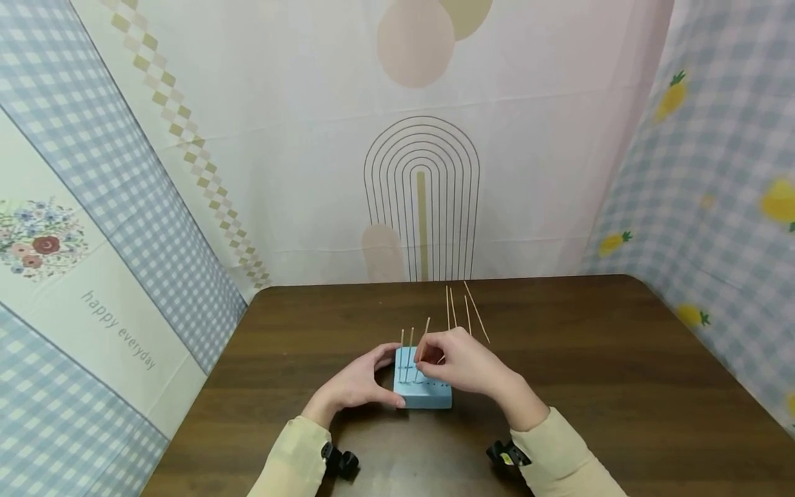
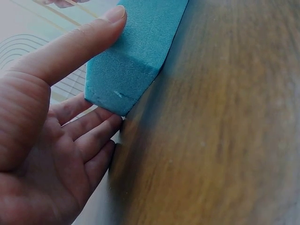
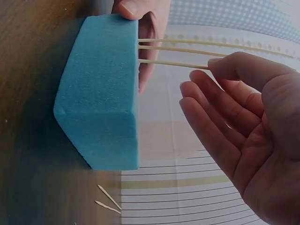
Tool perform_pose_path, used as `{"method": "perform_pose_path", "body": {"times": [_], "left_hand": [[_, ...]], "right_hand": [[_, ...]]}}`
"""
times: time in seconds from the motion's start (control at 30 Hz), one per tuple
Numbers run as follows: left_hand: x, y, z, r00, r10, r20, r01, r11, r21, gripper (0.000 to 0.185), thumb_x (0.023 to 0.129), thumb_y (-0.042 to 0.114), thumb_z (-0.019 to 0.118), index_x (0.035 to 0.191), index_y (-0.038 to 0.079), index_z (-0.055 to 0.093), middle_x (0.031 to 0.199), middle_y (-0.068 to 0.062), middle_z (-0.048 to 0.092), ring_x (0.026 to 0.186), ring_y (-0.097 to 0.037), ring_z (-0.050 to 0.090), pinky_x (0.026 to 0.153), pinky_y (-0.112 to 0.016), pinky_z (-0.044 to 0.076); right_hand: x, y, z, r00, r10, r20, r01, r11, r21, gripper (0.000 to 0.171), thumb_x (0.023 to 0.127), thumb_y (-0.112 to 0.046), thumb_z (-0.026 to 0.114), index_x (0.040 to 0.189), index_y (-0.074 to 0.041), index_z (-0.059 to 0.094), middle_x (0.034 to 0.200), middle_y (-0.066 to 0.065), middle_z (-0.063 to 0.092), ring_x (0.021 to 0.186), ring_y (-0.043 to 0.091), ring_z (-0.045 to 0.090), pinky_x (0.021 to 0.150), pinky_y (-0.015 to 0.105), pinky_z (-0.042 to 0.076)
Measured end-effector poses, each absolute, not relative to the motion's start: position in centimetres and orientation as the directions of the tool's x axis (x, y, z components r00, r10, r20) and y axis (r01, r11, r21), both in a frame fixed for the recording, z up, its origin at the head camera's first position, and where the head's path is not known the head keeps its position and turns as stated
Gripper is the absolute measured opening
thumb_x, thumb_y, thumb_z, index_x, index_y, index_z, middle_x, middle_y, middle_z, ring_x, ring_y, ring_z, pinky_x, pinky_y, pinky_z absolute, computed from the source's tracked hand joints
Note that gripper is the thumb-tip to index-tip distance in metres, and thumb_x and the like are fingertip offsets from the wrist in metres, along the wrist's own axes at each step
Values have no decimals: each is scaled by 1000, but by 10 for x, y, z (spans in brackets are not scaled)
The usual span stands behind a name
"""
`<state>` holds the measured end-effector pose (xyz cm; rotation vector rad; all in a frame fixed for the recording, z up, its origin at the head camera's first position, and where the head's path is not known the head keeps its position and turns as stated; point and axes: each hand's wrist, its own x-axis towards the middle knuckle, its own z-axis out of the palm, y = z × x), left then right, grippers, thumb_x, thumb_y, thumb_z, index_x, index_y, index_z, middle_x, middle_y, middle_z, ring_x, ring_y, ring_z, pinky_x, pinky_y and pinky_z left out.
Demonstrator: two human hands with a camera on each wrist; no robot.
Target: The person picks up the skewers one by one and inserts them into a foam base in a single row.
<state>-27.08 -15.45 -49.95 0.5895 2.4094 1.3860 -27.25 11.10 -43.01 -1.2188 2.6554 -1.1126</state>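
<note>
A light blue foam block [image 1: 428,398] lies on the table, with a row of small holes along its top. My left hand [image 1: 359,382] grips its left end, thumb on the near side and fingers behind. The left wrist view shows that thumb on the face of the block [image 2: 140,42]. Two thin wooden sticks [image 1: 401,348] stand upright near the block's left end. Beside them, my right hand [image 1: 464,360] pinches a third stick [image 3: 176,64] between thumb and index finger. Its lower end meets the block's top, and its other fingers are loosely bent.
Several loose wooden sticks [image 1: 476,314] lie on the brown table [image 1: 590,373] behind the block, partly hidden by my right hand. A patterned cloth [image 1: 298,172] hangs along the table's back edge, with checked cloths to either side.
</note>
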Motion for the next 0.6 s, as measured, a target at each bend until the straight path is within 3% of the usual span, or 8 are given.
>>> {"method": "perform_pose_path", "body": {"times": [0.6], "left_hand": [[-269,-155,-499,-871,487,-58,190,445,875,103,80,30,98,163,11,39,163,-7,48,151,-26,45,123,-50,33]], "right_hand": [[-275,106,-439,-668,-699,255,-671,417,-613,13,94,-5,79,90,-16,74,81,-14,69,71,1,61,66,25,55]]}}
